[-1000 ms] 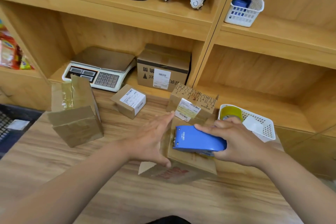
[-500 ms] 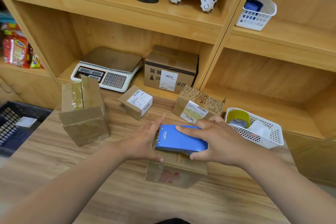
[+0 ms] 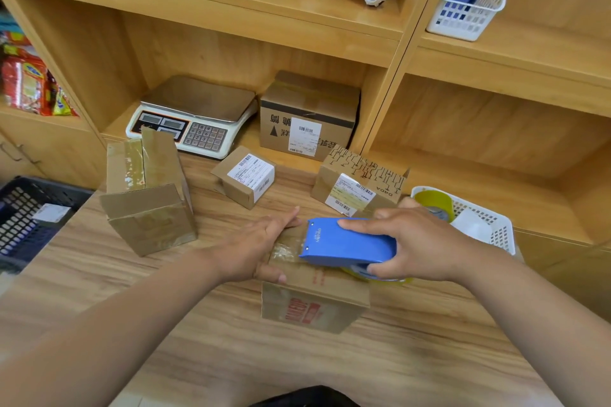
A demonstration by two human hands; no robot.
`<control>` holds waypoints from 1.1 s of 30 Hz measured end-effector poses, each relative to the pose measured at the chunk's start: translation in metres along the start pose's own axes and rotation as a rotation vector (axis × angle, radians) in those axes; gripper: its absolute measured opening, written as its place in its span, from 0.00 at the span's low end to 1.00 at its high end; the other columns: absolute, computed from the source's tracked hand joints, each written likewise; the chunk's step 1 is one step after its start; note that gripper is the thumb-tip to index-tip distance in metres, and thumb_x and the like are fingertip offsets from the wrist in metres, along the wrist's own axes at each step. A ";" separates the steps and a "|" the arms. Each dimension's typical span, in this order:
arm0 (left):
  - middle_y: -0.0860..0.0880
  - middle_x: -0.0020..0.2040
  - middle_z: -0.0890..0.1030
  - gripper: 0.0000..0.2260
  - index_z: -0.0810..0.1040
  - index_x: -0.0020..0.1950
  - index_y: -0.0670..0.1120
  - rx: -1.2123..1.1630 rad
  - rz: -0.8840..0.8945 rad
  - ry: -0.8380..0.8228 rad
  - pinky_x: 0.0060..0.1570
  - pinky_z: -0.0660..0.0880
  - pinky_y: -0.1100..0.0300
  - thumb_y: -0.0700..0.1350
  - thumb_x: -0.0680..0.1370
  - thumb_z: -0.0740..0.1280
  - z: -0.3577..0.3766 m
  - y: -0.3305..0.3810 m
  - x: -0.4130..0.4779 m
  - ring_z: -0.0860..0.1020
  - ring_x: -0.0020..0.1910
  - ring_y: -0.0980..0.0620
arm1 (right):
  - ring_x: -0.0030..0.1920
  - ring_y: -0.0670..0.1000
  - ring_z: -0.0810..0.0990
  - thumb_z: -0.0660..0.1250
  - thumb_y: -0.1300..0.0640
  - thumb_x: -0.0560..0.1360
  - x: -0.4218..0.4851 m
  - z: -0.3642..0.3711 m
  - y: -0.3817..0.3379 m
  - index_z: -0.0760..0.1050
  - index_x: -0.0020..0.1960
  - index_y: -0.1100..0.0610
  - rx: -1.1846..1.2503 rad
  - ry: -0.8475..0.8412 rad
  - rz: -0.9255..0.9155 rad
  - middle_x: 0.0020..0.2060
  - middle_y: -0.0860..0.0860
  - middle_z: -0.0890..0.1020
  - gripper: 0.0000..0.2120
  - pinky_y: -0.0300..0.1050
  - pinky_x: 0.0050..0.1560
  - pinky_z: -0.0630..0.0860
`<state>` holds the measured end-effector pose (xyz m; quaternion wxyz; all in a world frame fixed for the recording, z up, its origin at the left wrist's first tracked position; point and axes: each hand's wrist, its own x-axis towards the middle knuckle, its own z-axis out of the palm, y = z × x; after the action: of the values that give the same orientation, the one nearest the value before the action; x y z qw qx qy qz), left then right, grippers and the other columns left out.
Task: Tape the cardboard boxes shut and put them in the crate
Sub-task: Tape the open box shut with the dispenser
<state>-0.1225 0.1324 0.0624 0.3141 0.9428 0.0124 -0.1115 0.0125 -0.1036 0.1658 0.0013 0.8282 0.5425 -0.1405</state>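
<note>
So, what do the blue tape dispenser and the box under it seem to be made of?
Blue tape dispenser: a smooth blue shell with a soft sheen and two rivets, painted metal or plastic; I cannot tell which. Box: brown matte cardboard with red print and folded flaps.

The dark crate point(image 3: 29, 218) runs off the left edge. The right hand point(image 3: 420, 244) hides part of the blue tape dispenser point(image 3: 344, 243). Labels on 2 far boxes point(image 3: 251, 175) point(image 3: 358, 187) are too small to read.
</note>
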 end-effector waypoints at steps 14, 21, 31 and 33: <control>0.60 0.76 0.55 0.49 0.35 0.68 0.72 0.041 0.012 -0.018 0.74 0.53 0.51 0.69 0.63 0.70 0.009 -0.011 0.008 0.51 0.76 0.50 | 0.51 0.42 0.62 0.71 0.47 0.69 -0.083 0.014 0.079 0.58 0.63 0.22 0.207 -0.047 0.153 0.51 0.24 0.65 0.33 0.27 0.53 0.59; 0.56 0.76 0.56 0.47 0.41 0.72 0.63 0.057 0.017 0.011 0.69 0.49 0.70 0.60 0.67 0.74 0.010 -0.006 0.009 0.53 0.73 0.60 | 0.51 0.41 0.64 0.73 0.52 0.69 -0.093 0.023 0.089 0.60 0.65 0.26 0.262 -0.011 0.154 0.50 0.26 0.67 0.35 0.25 0.52 0.59; 0.60 0.74 0.55 0.48 0.43 0.75 0.58 0.053 -0.003 0.000 0.67 0.46 0.74 0.54 0.69 0.75 0.012 0.002 0.006 0.52 0.74 0.60 | 0.52 0.39 0.68 0.74 0.58 0.68 -0.100 0.033 0.098 0.65 0.65 0.30 0.349 0.013 0.161 0.48 0.35 0.75 0.35 0.23 0.48 0.61; 0.58 0.75 0.55 0.48 0.43 0.76 0.56 0.044 -0.006 0.007 0.66 0.46 0.76 0.54 0.69 0.75 0.012 0.003 0.005 0.53 0.73 0.61 | 0.51 0.36 0.69 0.74 0.61 0.67 -0.104 0.033 0.102 0.65 0.64 0.27 0.405 0.021 0.157 0.50 0.31 0.73 0.38 0.26 0.45 0.65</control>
<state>-0.1193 0.1229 0.0538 0.2930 0.9497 0.0139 -0.1096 0.0578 -0.2438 0.1426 -0.1597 0.8527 0.4371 -0.2375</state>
